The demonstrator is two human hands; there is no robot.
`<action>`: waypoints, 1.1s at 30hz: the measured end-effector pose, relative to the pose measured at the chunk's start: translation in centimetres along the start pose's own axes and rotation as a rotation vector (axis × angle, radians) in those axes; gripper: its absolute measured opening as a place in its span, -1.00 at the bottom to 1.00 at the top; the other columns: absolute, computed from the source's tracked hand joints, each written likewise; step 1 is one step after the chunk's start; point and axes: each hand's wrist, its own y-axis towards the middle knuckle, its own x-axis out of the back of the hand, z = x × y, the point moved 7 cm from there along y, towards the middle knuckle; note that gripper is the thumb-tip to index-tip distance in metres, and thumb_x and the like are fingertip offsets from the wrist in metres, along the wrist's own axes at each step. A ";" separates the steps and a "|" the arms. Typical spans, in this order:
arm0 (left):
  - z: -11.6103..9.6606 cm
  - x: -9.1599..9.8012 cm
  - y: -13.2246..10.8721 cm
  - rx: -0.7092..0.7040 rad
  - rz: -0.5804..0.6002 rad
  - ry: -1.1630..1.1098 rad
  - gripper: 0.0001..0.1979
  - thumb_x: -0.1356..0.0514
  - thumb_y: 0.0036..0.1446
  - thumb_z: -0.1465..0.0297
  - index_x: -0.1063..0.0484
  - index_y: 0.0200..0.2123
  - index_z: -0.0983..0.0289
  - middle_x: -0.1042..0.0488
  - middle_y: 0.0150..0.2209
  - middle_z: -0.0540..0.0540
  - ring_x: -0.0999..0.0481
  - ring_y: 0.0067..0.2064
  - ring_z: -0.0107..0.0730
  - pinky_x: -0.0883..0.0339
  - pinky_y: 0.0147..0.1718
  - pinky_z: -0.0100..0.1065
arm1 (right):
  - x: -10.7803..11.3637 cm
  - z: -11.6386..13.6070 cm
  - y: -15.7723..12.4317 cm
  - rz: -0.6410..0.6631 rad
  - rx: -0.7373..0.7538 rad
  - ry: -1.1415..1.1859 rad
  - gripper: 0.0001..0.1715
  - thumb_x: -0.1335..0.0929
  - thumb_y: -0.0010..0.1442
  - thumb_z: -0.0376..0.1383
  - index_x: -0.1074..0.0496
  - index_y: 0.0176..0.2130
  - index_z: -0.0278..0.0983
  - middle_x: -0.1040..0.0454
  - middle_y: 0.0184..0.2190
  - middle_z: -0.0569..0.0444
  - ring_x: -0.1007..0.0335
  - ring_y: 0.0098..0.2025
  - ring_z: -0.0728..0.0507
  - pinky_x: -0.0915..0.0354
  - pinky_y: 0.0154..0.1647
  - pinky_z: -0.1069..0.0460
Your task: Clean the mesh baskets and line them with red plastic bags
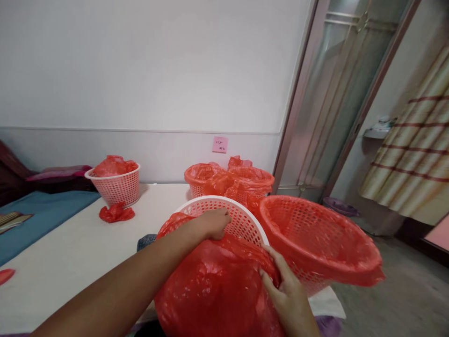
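A red plastic bag (213, 281) hangs over the near side of a white perforated basket (228, 210) right in front of me. My left hand (214, 223) reaches over the basket's opening, its fingers closed on the bag's upper edge. At the right side of the rim, my right hand (282, 285) pinches a fold of the same bag between thumb and fingers. The far part of the white rim shows bare. Close by on the right, a larger basket (315, 234) is lined with red plastic that wraps over its rim.
Behind stand two more baskets with red bags, one left (199, 175) and one right (252, 178). A white basket (115, 185) holding red plastic is at the far left, a crumpled red bag (117, 213) before it. A pink note (220, 144) sticks to the wall.
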 end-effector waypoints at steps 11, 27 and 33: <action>-2.9 -1.9 -0.4 -0.165 0.194 -0.178 -0.62 -0.16 -0.16 0.53 -0.47 -0.19 0.21 -0.60 -0.19 0.12 -0.55 -0.26 -0.15 -0.33 -0.41 -0.32 | -0.2 -0.3 0.3 0.049 0.002 0.001 -0.39 -0.23 0.12 -0.06 -0.28 0.11 -0.26 -0.42 0.15 -0.15 -0.33 0.19 -0.30 -0.26 0.18 -0.23; 3.5 8.6 -0.4 -0.083 -0.119 -0.211 -0.93 -0.14 -0.02 0.43 -0.32 -0.53 0.24 -0.33 -0.53 -0.05 -0.31 -0.45 -0.41 -0.10 -0.48 -0.36 | 0.6 -0.9 0.8 0.045 0.028 -0.039 -0.42 -0.25 0.09 -0.13 -0.32 0.09 -0.24 -0.44 0.14 -0.11 -0.34 0.19 -0.28 -0.28 0.19 -0.18; 7.4 7.5 0.1 0.058 -0.326 -0.266 -0.87 -0.14 0.16 0.42 -0.34 -0.45 0.27 -0.39 -0.35 0.00 -0.39 -0.26 -0.37 -0.27 -0.23 -0.28 | -0.3 -0.1 0.6 0.092 0.048 -0.066 -0.43 -0.24 0.14 -0.09 -0.28 0.10 -0.25 -0.41 0.16 -0.12 -0.34 0.19 -0.23 -0.34 0.12 -0.12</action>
